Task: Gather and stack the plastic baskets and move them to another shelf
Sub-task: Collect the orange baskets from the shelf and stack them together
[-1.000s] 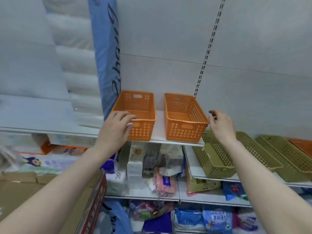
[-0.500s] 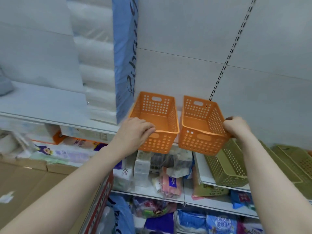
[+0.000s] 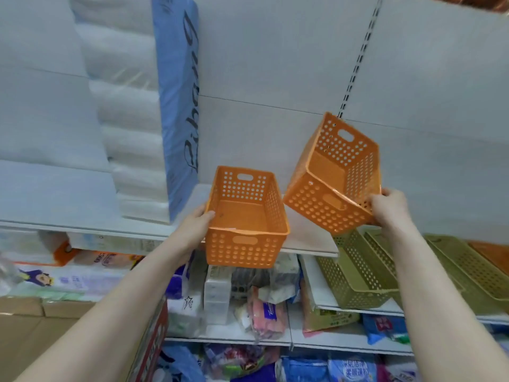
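Two orange perforated plastic baskets are in my hands. My left hand (image 3: 197,227) grips the left rim of the left orange basket (image 3: 245,216), which is pulled partly off the front edge of the white upper shelf (image 3: 308,238). My right hand (image 3: 388,208) holds the right orange basket (image 3: 334,175) by its near right corner. That basket is lifted clear of the shelf and tilted, its far end raised. Both baskets are empty.
Several olive-green baskets (image 3: 358,274) and an orange one (image 3: 493,255) lie on a lower shelf at right. A tall blue-and-white wrapped pack (image 3: 154,106) stands left of the baskets. Packaged goods fill the shelves below. Cardboard boxes (image 3: 33,326) sit at lower left.
Both hands reached the baskets and closed on them. The left basket slid toward me over the shelf edge. The right basket rose off the shelf and tilted up.
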`<state>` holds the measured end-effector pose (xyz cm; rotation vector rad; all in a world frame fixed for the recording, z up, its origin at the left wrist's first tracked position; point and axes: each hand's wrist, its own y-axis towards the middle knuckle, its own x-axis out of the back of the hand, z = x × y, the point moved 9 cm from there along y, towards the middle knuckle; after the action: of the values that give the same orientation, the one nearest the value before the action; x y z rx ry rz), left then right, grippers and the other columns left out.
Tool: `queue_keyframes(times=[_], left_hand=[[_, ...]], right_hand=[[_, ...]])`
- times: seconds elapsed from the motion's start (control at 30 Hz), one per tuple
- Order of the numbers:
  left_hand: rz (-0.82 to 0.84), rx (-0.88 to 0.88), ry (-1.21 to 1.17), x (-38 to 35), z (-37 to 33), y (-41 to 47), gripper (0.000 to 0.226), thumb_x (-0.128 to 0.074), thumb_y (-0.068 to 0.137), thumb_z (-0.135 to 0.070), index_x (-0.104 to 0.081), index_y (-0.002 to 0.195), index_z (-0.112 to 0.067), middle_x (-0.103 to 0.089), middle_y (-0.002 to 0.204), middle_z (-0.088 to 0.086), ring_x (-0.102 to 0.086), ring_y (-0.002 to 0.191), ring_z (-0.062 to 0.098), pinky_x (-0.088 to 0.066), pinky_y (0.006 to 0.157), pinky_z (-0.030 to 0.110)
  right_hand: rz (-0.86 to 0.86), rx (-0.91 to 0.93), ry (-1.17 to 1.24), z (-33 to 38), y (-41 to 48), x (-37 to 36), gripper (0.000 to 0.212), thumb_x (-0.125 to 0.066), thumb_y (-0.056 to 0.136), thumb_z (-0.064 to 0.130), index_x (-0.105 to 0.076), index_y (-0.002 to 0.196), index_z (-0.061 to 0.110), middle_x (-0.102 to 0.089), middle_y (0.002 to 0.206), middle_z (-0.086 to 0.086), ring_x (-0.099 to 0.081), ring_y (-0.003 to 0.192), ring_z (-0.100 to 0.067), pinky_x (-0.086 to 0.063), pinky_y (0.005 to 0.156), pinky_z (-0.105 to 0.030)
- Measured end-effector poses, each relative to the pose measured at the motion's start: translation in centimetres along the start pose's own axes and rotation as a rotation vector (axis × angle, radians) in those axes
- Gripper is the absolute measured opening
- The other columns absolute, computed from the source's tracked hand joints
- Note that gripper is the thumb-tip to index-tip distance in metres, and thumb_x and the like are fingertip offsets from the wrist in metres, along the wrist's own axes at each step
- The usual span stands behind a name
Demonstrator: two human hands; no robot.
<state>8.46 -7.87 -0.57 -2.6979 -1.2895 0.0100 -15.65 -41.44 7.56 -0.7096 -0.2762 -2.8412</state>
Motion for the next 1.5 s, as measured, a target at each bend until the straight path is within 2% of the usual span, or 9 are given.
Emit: queue_keyframes(times=[0.3, 0.47, 0.63, 0.8, 1.03, 1.17, 1.3, 1.4, 1.5], left_hand=[[0.145, -0.002, -0.096, -4.5, -0.1, -0.4, 0.025, -0.040, 0.101, -0.037, -0.054, 0.117, -0.050, -0.067, 0.114, -0.007, -0.059, 0.111, 0.017, -0.047, 0.092, 0.051], [0.185, 0.035, -0.205, -4.6, -0.1, -0.6, 0.021, -0.047, 0.099, -0.033, -0.060, 0.110, -0.046, -0.064, 0.122, -0.009, -0.053, 0.120, 0.017, -0.040, 0.101, 0.064], [0.159, 0.009, -0.178, -4.6, 0.5, -0.2, 0.036, -0.042, 0.102, -0.020, -0.057, 0.129, -0.040, -0.065, 0.125, -0.012, -0.055, 0.121, 0.012, -0.047, 0.097, 0.058], [0.132, 0.004, -0.196, -4.7, 1.1, -0.1, 0.037, -0.040, 0.103, -0.032, -0.052, 0.137, -0.033, -0.062, 0.127, -0.012, -0.053, 0.125, 0.017, -0.046, 0.101, 0.056], [0.266, -0.068, -0.116, -7.0, 1.2, -2.2, 0.043, -0.041, 0.093, -0.061, -0.048, 0.134, -0.050, -0.052, 0.141, -0.016, -0.047, 0.132, 0.017, -0.049, 0.098, 0.051], [0.315, -0.210, -0.052, -10.7, 2.2, -5.0, 0.057, -0.052, 0.095, -0.036, -0.029, 0.142, -0.058, -0.059, 0.131, -0.024, -0.062, 0.112, 0.002, -0.053, 0.088, 0.031], [0.410, -0.233, -0.023, -17.0, 4.6, -7.1, 0.066, -0.054, 0.096, -0.021, -0.023, 0.138, -0.062, -0.055, 0.107, -0.053, -0.057, 0.103, -0.019, -0.050, 0.089, 0.021], [0.531, -0.224, -0.005, -22.9, 5.3, -8.3, 0.066, -0.055, 0.095, -0.024, -0.021, 0.130, -0.069, -0.051, 0.110, -0.055, -0.056, 0.113, -0.014, -0.050, 0.094, 0.021], [0.630, -0.207, 0.005, -28.6, 5.7, -8.9, 0.064, -0.057, 0.094, -0.030, -0.022, 0.129, -0.071, -0.058, 0.110, -0.048, -0.062, 0.111, -0.002, -0.052, 0.093, 0.026]], right_hand=[[0.203, 0.145, 0.020, 7.3, -4.2, -5.0, 0.020, -0.054, 0.080, 0.004, -0.064, 0.067, 0.015, -0.065, 0.069, -0.006, -0.064, 0.068, -0.028, -0.056, 0.064, -0.039], [0.290, 0.150, -0.198, 6.9, -5.5, -7.5, 0.020, -0.047, 0.084, 0.006, -0.066, 0.086, 0.010, -0.066, 0.078, -0.009, -0.062, 0.060, -0.024, -0.043, 0.045, -0.022], [0.374, 0.088, -0.513, 4.3, -6.2, -10.1, 0.033, -0.046, 0.085, 0.014, -0.065, 0.111, 0.008, -0.069, 0.107, -0.015, -0.066, 0.088, -0.032, -0.053, 0.067, -0.033], [0.515, -0.060, -0.246, 0.6, -7.4, -11.5, 0.040, -0.035, 0.091, 0.008, -0.056, 0.125, 0.008, -0.066, 0.113, -0.018, -0.067, 0.097, -0.036, -0.059, 0.080, -0.044], [0.382, 0.154, -0.118, -2.3, -11.4, -7.2, 0.034, -0.045, 0.094, 0.010, -0.057, 0.124, 0.021, -0.069, 0.113, -0.004, -0.065, 0.101, -0.025, -0.054, 0.090, -0.044], [0.357, 0.161, -0.061, -7.9, -14.2, -3.4, 0.035, -0.050, 0.094, 0.011, -0.054, 0.125, 0.028, -0.068, 0.111, 0.006, -0.065, 0.101, -0.013, -0.053, 0.092, -0.041], [0.203, 0.112, -0.115, -13.5, -14.7, 1.9, 0.032, -0.051, 0.097, 0.011, -0.050, 0.125, 0.027, -0.064, 0.094, 0.020, -0.061, 0.082, 0.006, -0.049, 0.075, -0.018], [0.089, 0.065, -0.154, -16.8, -14.6, 6.7, 0.031, -0.049, 0.099, 0.016, -0.049, 0.126, 0.030, -0.069, 0.101, 0.009, -0.067, 0.092, -0.015, -0.052, 0.083, -0.038], [0.021, 0.005, -0.221, -20.4, -13.5, 11.1, 0.034, -0.047, 0.100, 0.017, -0.049, 0.130, 0.032, -0.070, 0.103, 0.007, -0.067, 0.094, -0.020, -0.053, 0.085, -0.041]])
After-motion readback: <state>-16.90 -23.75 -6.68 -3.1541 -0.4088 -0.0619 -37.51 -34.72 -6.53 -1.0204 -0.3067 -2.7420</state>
